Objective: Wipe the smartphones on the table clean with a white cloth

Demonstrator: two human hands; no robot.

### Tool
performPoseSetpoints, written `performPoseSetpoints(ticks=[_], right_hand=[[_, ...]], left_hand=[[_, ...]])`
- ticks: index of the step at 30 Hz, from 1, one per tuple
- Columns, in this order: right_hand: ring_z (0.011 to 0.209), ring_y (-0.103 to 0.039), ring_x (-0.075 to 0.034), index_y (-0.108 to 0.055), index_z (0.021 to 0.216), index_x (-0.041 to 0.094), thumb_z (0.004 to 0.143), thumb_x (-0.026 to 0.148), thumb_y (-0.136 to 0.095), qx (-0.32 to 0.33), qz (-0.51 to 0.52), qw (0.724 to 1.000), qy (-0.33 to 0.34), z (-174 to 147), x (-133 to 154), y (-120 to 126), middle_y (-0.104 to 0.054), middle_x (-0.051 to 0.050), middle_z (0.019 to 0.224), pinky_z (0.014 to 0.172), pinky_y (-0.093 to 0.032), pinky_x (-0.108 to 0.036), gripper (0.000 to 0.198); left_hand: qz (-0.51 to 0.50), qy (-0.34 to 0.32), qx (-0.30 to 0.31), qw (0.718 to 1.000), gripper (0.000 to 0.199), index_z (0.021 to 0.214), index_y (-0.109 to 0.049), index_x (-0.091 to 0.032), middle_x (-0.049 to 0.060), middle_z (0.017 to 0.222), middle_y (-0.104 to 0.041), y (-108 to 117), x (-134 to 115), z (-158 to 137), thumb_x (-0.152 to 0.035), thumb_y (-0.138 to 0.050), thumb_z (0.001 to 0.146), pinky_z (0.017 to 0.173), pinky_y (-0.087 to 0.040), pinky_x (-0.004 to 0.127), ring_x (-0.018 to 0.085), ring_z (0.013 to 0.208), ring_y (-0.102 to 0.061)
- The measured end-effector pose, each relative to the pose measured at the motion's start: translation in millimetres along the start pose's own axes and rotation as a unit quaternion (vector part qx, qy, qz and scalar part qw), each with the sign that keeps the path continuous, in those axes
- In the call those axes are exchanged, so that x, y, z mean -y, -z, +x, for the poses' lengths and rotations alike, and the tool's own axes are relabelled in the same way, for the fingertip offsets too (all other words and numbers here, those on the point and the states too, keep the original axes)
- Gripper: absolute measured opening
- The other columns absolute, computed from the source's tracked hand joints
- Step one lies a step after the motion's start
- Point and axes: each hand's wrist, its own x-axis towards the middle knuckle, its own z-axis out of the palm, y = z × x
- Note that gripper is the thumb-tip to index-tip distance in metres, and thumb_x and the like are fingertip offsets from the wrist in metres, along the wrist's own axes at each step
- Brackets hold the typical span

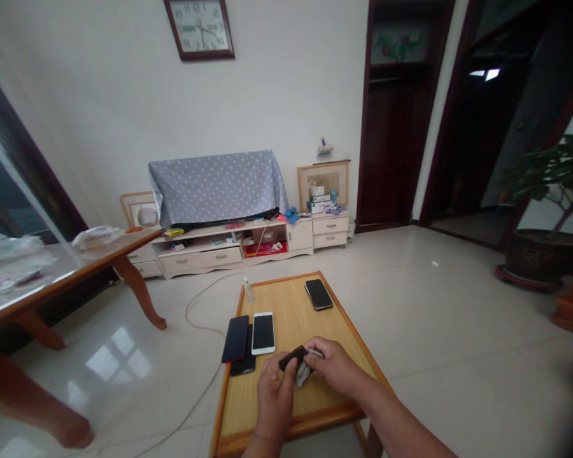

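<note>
Above the near part of the small wooden table (305, 289), my left hand (273, 391) is closed around a dark, phone-like object (292, 358) held at a tilt. My right hand (332, 364) pinches a crumpled whitish-grey cloth (302, 374) against it. Fingers and cloth hide part of the dark object. To the left lie a white phone with a black screen (263, 333) and a dark blue phone (235, 338), which overlaps another black phone (242, 365). Farther off, near the right edge, rests a black phone (319, 294). A small clear spray bottle (249, 291) stands at the far left corner.
A larger wooden table (124, 245) with plastic bags stands at left. A cable (191, 318) runs over the tiled floor. Against the wall is a white TV cabinet (205, 257) with a dotted cloth cover (217, 184). A potted plant (547, 254) stands at right.
</note>
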Motion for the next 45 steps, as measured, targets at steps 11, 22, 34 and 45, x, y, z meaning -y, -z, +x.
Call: performPoseSetpoints(ticks=[11, 22, 34, 45], right_hand=[[0.061, -0.054, -0.013, -0.064, 0.108, 0.018, 0.089, 0.043, -0.062, -0.098, 0.187, 0.977, -0.035, -1.8, 30.8, -0.7, -0.063, 0.0, 0.076, 0.057, -0.043, -0.024, 0.032], [0.078, -0.063, -0.02, -0.069, 0.087, 0.019, 0.087, 0.038, -0.061, -0.15, -0.034, 0.987, 0.041, 4.8, 19.1, -11.5, -0.069, -0.002, 0.081, 0.072, -0.047, -0.029, 0.021], [0.061, -0.049, -0.014, -0.065, 0.088, 0.019, 0.09, 0.047, -0.059, -0.2, 0.084, 0.976, 0.017, 1.5, 28.8, -9.4, -0.057, 0.003, 0.069, 0.058, -0.039, -0.025, 0.028], [0.084, -0.061, -0.019, -0.068, 0.086, 0.022, 0.083, 0.025, -0.062, -0.215, -0.131, 0.96, 0.122, 9.9, 30.8, -34.8, -0.063, -0.004, 0.09, 0.076, -0.048, -0.029, 0.007]], left_hand=[[0.118, -0.082, -0.04, 0.989, 0.019, 0.103, -0.069, -0.026, 0.003, 0.094, -0.072, 0.4, -9.4, -3.4, -0.037, -0.057, 0.094, 0.08, -0.051, 0.033, 0.02, 0.089, -0.064], [0.139, -0.104, -0.033, 0.984, 0.015, 0.099, -0.067, -0.023, 0.005, 0.089, -0.068, -18.5, -4.6, -4.8, -0.035, -0.059, 0.093, 0.075, -0.052, 0.032, 0.02, 0.085, -0.063], [0.112, -0.094, -0.055, 0.988, 0.02, 0.109, -0.067, -0.025, 0.005, 0.098, -0.071, -9.4, -1.9, -0.4, -0.033, -0.054, 0.096, 0.082, -0.052, 0.033, 0.02, 0.091, -0.065], [0.119, -0.102, -0.057, 0.986, 0.021, 0.109, -0.067, -0.024, 0.005, 0.095, -0.07, -12.9, 0.2, 7.2, -0.026, -0.051, 0.096, 0.078, -0.05, 0.032, 0.02, 0.088, -0.064]])
